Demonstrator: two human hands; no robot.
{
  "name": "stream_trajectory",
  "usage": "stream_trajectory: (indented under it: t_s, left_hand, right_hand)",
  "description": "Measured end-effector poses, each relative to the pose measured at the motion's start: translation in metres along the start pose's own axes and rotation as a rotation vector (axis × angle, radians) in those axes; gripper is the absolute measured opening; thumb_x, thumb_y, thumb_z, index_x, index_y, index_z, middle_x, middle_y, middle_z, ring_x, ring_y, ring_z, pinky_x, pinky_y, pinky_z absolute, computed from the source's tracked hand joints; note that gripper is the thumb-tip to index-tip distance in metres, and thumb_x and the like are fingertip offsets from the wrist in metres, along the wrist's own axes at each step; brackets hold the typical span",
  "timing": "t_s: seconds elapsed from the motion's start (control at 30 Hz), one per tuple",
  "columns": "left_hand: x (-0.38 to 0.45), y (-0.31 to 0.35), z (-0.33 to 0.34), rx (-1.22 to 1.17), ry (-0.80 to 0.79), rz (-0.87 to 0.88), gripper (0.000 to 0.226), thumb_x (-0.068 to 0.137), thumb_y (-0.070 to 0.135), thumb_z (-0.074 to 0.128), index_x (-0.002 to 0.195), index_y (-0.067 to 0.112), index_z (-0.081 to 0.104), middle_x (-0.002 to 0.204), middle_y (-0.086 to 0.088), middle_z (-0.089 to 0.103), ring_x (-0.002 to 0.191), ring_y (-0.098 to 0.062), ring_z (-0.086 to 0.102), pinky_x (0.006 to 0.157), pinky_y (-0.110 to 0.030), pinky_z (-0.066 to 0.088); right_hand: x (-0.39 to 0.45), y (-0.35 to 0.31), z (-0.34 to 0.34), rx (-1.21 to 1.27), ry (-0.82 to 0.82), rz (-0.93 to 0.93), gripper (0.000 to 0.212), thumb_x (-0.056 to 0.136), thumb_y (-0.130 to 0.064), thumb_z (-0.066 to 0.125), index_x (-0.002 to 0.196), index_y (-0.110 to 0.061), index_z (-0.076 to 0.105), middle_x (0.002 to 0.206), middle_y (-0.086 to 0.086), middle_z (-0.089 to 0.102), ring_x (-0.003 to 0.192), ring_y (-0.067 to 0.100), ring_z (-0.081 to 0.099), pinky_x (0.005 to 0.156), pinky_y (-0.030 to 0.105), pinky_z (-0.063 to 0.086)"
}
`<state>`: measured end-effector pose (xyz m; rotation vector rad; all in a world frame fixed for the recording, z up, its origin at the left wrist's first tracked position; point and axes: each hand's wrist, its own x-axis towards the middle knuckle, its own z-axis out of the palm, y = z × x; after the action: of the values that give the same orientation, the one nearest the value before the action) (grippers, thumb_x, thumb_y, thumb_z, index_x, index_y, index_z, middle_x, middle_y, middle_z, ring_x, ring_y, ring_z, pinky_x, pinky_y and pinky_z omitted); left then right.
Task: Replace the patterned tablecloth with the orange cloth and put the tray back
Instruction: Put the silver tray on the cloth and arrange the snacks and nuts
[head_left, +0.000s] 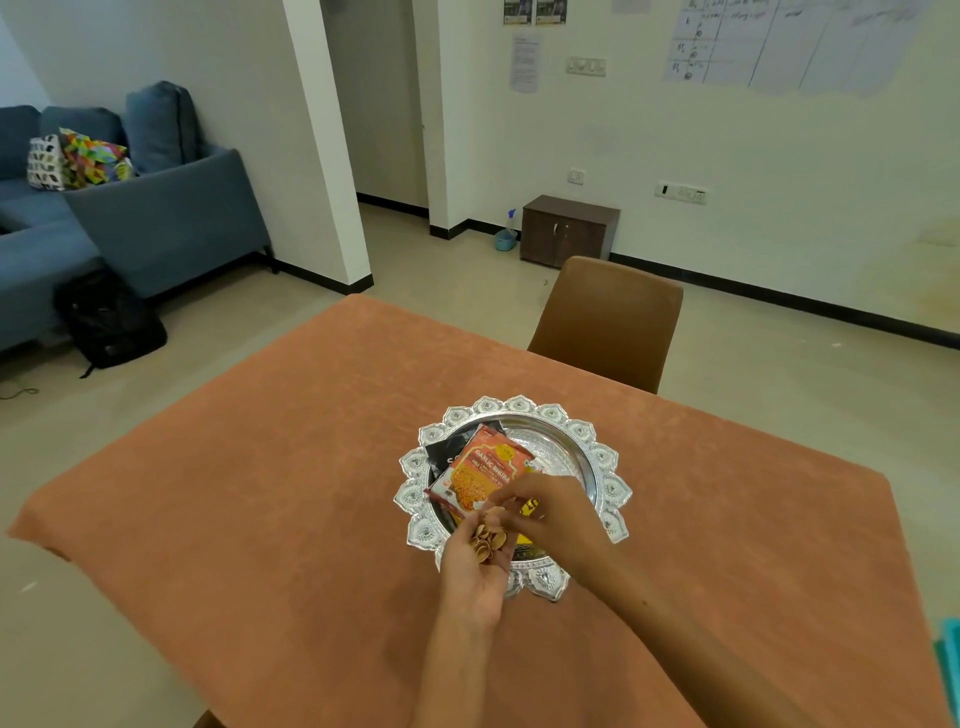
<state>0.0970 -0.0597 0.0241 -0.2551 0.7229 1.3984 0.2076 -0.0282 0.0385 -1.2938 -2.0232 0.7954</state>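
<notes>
Both forearms enter from the near edge and converge over the near rim of the tray (597, 447). Left hand (475, 569) lies palm up, fingers loosely cupped, carrying a small heap of shells (488, 538) that look like pistachio shells. Right hand (550, 514) hovers just beyond and to the right of it, fingers curled downward over the tray's near half, fingertips (501, 501) meeting at the shell heap; whether they pinch a shell at this instant cannot be told.

Tray: round, silver, scalloped rim, no long axis. It sits on the orange cloth (291, 467), directly under and just beyond both hands, roughly midway across the bench and towards its near side. The left hand covers the near-left rim; the right hand is over the bowl itself and is therefore the nearer of the two to the contents. An orange snack packet (478, 467) lies in the far-left part of the bowl, long axis running near-left to far-right, partly over a dark packet (449, 447).

Orange cloth: covers the whole visible bench top, draping over the left edge. No patterned tablecloth is visible on the bench.

Judgement: cloth change and tray return appear complete; the work in hand is clearing loose shells. The controlling relation is right fingertips above the left palm, with the bowl immediately beneath.

Beyond the bench: a brown chair (608, 322) at the far-right side, a sofa (130, 208) at far left.
</notes>
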Motion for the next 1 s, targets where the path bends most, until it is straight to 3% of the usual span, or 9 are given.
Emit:
stream_trajectory:
  t_s: [0.17, 0.3, 0.4, 0.5, 0.7, 0.9, 1.0]
  left_hand:
    - [0.0, 0.004, -0.003, 0.021, -0.033, -0.029, 0.033, 0.101, 0.008, 0.032, 0.097, -0.011, 0.059, 0.079, -0.023, 0.07, 0.066, -0.027, 0.071, 0.063, -0.034, 0.057]
    - [0.002, 0.005, -0.004, 0.006, -0.037, -0.034, 0.033, 0.101, 0.009, 0.032, 0.1, -0.012, 0.058, 0.083, -0.025, 0.07, 0.07, -0.03, 0.071, 0.067, -0.038, 0.057]
    - [0.005, 0.004, 0.0, 0.008, -0.037, -0.035, 0.035, 0.101, 0.01, 0.032, 0.101, -0.013, 0.058, 0.085, -0.026, 0.07, 0.072, -0.03, 0.071, 0.07, -0.038, 0.056]
    - [0.008, 0.001, 0.003, 0.02, -0.044, -0.04, 0.033, 0.101, 0.009, 0.032, 0.104, -0.013, 0.057, 0.085, -0.025, 0.07, 0.072, -0.03, 0.071, 0.067, -0.038, 0.057]
    - [0.017, -0.003, 0.004, 0.034, -0.047, -0.047, 0.033, 0.101, 0.01, 0.033, 0.105, -0.013, 0.057, 0.088, -0.026, 0.07, 0.074, -0.03, 0.072, 0.07, -0.039, 0.056]
    - [0.022, -0.011, 0.005, 0.043, -0.022, -0.053, 0.034, 0.102, 0.01, 0.033, 0.102, -0.012, 0.058, 0.086, -0.026, 0.07, 0.073, -0.031, 0.071, 0.071, -0.04, 0.056]
    - [0.022, -0.013, 0.004, 0.038, -0.013, -0.067, 0.034, 0.102, 0.011, 0.033, 0.101, -0.012, 0.058, 0.086, -0.026, 0.07, 0.072, -0.031, 0.071, 0.069, -0.04, 0.056]
  right_hand:
    - [0.016, 0.039, -0.008, -0.098, 0.331, 0.163, 0.009, 0.082, -0.011, 0.071, 0.089, -0.016, 0.075, 0.085, -0.004, 0.07, 0.073, 0.01, 0.063, 0.068, 0.032, 0.053]
    - [0.036, 0.077, -0.01, -0.275, 0.188, 0.322, 0.021, 0.084, -0.009, 0.067, 0.105, -0.011, 0.071, 0.102, 0.006, 0.069, 0.083, 0.015, 0.062, 0.073, 0.029, 0.046]
    - [0.049, 0.09, -0.005, -0.392, 0.11, 0.293, 0.028, 0.086, -0.007, 0.062, 0.113, -0.01, 0.067, 0.112, 0.008, 0.065, 0.098, 0.021, 0.061, 0.08, 0.031, 0.044]
    - [0.061, 0.091, -0.004, -0.439, 0.021, 0.21, 0.024, 0.086, -0.006, 0.06, 0.107, -0.01, 0.07, 0.105, 0.01, 0.065, 0.096, 0.027, 0.061, 0.076, 0.032, 0.046]
    - [0.071, 0.093, -0.005, -0.546, -0.104, 0.116, 0.024, 0.078, -0.001, 0.056, 0.087, -0.015, 0.074, 0.092, 0.002, 0.06, 0.083, 0.021, 0.057, 0.067, 0.032, 0.047]
    - [0.068, 0.104, 0.006, -0.643, -0.035, -0.062, 0.009, 0.081, 0.003, 0.058, 0.083, -0.004, 0.064, 0.084, 0.012, 0.059, 0.076, 0.029, 0.057, 0.064, 0.036, 0.045]
    - [0.066, 0.107, 0.008, -0.588, 0.01, -0.047, 0.013, 0.081, 0.007, 0.055, 0.085, -0.004, 0.059, 0.09, 0.012, 0.057, 0.082, 0.028, 0.053, 0.066, 0.033, 0.039]
